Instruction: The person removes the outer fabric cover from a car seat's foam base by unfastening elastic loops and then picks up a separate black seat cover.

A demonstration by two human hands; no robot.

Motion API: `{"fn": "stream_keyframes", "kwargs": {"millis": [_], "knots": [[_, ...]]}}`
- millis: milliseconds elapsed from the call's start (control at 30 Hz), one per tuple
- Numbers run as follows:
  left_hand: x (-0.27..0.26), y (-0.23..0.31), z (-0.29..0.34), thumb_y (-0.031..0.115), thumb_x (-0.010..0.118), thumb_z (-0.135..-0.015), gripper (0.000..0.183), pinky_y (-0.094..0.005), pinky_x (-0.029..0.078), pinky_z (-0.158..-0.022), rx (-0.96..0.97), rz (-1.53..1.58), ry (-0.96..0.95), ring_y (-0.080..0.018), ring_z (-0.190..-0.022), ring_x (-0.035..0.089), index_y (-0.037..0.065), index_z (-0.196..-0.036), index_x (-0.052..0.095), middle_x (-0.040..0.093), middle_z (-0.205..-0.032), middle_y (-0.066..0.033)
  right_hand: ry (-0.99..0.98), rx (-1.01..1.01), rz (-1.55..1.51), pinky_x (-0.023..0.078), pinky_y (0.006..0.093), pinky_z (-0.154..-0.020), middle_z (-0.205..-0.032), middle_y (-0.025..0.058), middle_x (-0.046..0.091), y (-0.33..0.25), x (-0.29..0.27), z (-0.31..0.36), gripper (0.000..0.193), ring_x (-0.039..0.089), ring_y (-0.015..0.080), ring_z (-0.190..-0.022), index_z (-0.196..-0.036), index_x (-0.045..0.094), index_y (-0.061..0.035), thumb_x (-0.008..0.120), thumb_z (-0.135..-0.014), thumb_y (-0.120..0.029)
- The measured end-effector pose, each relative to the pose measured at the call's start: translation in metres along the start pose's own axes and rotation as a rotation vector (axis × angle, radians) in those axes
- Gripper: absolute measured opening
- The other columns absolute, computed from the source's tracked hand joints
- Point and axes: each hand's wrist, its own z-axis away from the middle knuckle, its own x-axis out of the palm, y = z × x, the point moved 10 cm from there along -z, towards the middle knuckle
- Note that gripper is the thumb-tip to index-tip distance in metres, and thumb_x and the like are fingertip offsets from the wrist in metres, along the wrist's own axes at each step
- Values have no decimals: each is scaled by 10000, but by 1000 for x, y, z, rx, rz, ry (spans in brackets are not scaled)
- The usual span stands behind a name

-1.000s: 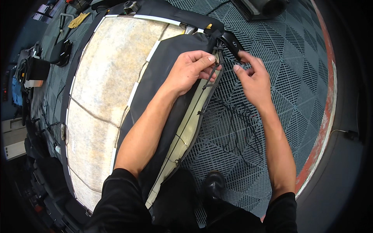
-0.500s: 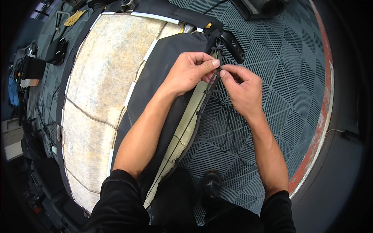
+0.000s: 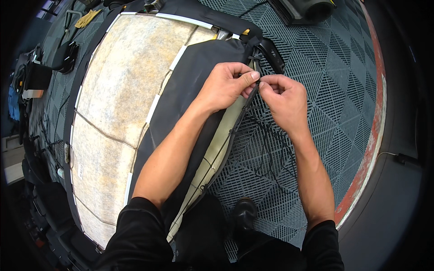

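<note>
A large upholstered seat section (image 3: 113, 81) lies before me, its pale felt-like backing framed by a black cover (image 3: 178, 86) with white edge strips. Along its right side runs an exposed pale yellow-green strip (image 3: 217, 147), crossed by a thin dark wire with small dark clips. Near the far end of this side, my left hand (image 3: 228, 86) pinches the dark cord (image 3: 258, 82) between thumb and fingers. Right beside it, my right hand (image 3: 285, 97) pinches the same spot. The fingertips hide the exact piece held. A black curved plastic part (image 3: 272, 56) sits just beyond.
Loose black cords (image 3: 269, 153) hang to the right of the seat over the grey grid-patterned floor (image 3: 325, 104). A red and white painted edge (image 3: 373, 144) curves along the right. At the far left are a yellow glove (image 3: 88, 19) and dark seat parts (image 3: 65, 58). My boot (image 3: 244, 212) shows below.
Both hands have shifted very slightly to the right and keep their pinch near the cord. The clips by my fingers are more covered now.
</note>
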Motion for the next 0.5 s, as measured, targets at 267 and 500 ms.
{"fn": "stream_keyframes", "kwargs": {"millis": [267,500], "knots": [[1,5,-1,227,696,-940,242,-235,493,-614,21,52,11,-74,-657,578,-14,-958,689,648,-763,-21,-139,74,-135,470,218,-581,-714,-12,642,36,22,-18,128,555,40,-631,-896,693,39,660,-839,-71],[-6,6,2,241,753,-892,257,-233,493,-587,11,-14,33,-84,-637,599,-6,-937,696,661,-755,-39,-39,-44,-270,479,195,-632,-914,19,630,1,2,-8,252,557,44,-699,-1086,675,18,670,-835,7]]}}
